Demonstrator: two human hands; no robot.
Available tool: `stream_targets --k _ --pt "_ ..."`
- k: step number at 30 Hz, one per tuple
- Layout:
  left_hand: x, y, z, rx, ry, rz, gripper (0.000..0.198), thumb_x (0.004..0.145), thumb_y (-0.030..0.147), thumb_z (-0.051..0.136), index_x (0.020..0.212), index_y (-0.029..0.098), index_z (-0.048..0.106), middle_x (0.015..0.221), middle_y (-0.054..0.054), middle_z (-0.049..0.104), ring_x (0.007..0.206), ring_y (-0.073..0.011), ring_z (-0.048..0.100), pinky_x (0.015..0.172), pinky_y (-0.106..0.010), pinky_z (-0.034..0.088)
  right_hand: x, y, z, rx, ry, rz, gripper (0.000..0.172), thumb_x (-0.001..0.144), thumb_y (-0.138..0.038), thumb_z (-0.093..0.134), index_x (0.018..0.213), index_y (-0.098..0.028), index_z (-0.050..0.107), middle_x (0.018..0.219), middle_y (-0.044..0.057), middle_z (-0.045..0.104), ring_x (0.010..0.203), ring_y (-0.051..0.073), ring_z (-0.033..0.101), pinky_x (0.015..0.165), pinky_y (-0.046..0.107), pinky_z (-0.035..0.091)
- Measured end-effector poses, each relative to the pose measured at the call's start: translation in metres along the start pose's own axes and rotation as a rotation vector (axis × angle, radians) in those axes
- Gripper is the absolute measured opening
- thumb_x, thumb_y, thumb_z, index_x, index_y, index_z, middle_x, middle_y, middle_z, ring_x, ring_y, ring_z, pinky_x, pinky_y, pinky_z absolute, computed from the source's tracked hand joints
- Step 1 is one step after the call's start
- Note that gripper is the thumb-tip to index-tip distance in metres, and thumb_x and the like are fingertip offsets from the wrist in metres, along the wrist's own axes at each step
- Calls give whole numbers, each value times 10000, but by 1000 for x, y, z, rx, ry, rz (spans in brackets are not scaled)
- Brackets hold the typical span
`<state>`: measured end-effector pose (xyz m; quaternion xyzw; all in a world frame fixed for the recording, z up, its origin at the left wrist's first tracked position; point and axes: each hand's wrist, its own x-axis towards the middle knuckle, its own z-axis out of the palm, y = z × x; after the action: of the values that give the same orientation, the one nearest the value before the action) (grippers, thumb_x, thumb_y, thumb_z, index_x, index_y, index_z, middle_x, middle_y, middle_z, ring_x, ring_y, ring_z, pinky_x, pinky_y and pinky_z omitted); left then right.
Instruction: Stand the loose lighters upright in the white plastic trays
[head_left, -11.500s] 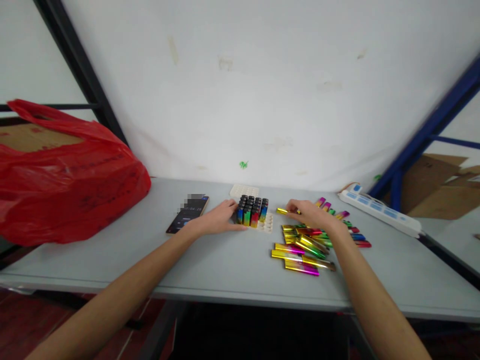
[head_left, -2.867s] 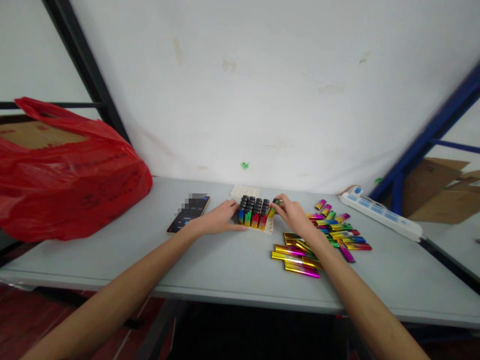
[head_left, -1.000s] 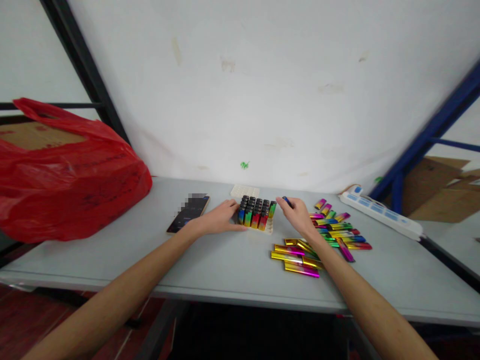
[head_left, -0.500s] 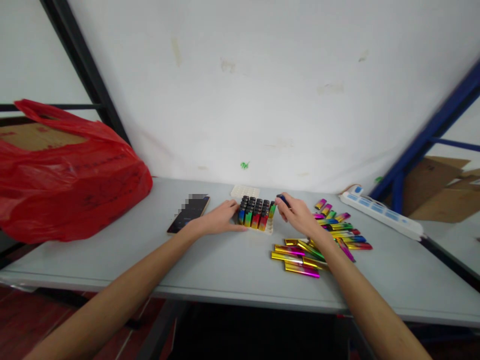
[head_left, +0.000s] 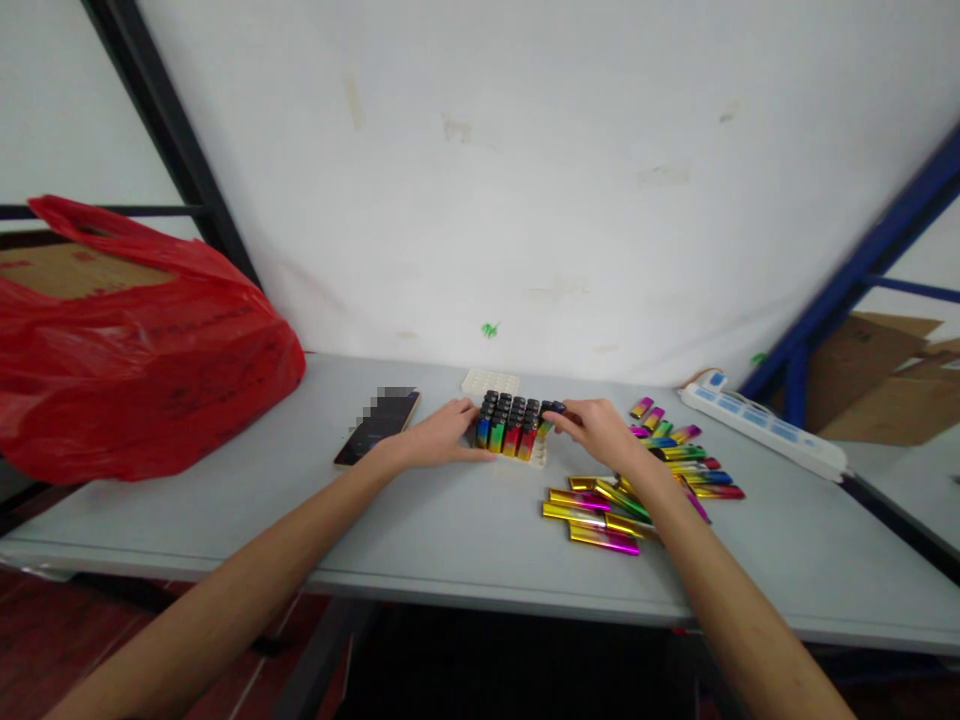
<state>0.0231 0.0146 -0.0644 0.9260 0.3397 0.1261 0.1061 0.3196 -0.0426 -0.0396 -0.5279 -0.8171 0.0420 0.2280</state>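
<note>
Rows of upright lighters [head_left: 512, 437] with black tops and shiny coloured bodies stand in a white slotted tray [head_left: 538, 456]. My left hand [head_left: 442, 435] braces the tray's left end, fingers at the back corner and thumb along the front. At the right end, my right hand [head_left: 596, 430] pinches a lighter [head_left: 555, 409] by its dark upper part, over the right-hand row; its lower end is partly hidden. More lighters [head_left: 592, 512] in gold, magenta and green lie loose under and beside my right forearm.
A second white slotted tray [head_left: 491, 382] lies behind the filled one. To the left are a phone [head_left: 381, 425] and a red plastic bag [head_left: 150, 370] around a cardboard box. A white power strip [head_left: 765, 432] lies at the right, with cardboard boxes [head_left: 870, 380] beyond the blue frame.
My right hand has brought the lighter slightly left and down to the tray's right-hand row. My left hand stays at the tray's left end.
</note>
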Motion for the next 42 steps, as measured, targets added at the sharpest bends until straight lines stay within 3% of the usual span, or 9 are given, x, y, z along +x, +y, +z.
stream_targets --k 8,13,16,20,23,26,32,37,42 --pt "0 -1 1 9 6 -3 749 842 742 632 1291 144 590 1307 -172 610 1224 -341 555 1082 -425 431 -1 1 1 -58 -152 2 402 1074 -450 453 835 -188 643 742 72 733 648 185 665 649 274 417" --pt "-1 0 -1 9 4 12 738 852 747 616 1281 147 596 1274 -165 621 1204 -331 566 1072 -421 444 1 -8 5 -276 -141 70 410 1049 -524 467 941 -185 670 853 119 750 754 233 688 630 293 386" --pt "-1 -1 0 10 12 6 751 843 749 625 1294 149 594 1291 -169 623 1219 -341 566 1070 -433 452 -1 -2 -5 -188 -158 52 469 1039 -589 440 921 -207 686 829 84 751 748 219 682 646 287 401" --pt "-1 -1 0 43 15 3 756 841 769 614 1278 152 603 1312 -176 619 1249 -346 559 1078 -429 451 -7 40 -21 -203 -44 151 542 1081 -531 316 951 -185 712 906 111 761 860 243 699 807 323 472" --pt "-1 -1 -1 33 2 1 760 844 760 618 1277 137 607 1322 -186 615 1246 -346 563 1091 -434 447 -15 86 -21 -377 94 369 424 1050 -382 430 1234 -88 674 1210 215 715 1166 307 646 1018 385 451" --pt "-1 -1 -1 15 1 0 770 834 752 636 1297 137 607 1338 -185 614 1265 -349 557 1107 -434 434 -23 122 -14 -476 25 535 464 1026 -353 459 1384 -99 610 1379 232 635 1360 347 520 1105 454 404" --pt "0 -4 1 18 -8 -7 776 843 755 623 1307 132 604 1354 -185 607 1285 -340 548 1109 -409 423 -21 135 -11 -433 -154 585 366 1019 -359 481 1149 -147 749 1210 187 725 1144 283 676 1006 384 469" --pt "-1 -3 1 13 7 -19 774 823 768 633 1285 147 616 1336 -182 620 1265 -363 559 1082 -442 446 -9 123 -10 -336 -108 358 182 920 -215 607 971 -147 767 1072 165 758 1003 261 714 943 364 505" --pt "-1 -4 2 16 21 -3 780 825 782 618 1286 153 609 1333 -183 620 1256 -361 563 1075 -446 453 -8 116 1 -125 39 279 283 869 -130 652 1148 -160 688 1045 116 775 877 221 733 883 366 553"
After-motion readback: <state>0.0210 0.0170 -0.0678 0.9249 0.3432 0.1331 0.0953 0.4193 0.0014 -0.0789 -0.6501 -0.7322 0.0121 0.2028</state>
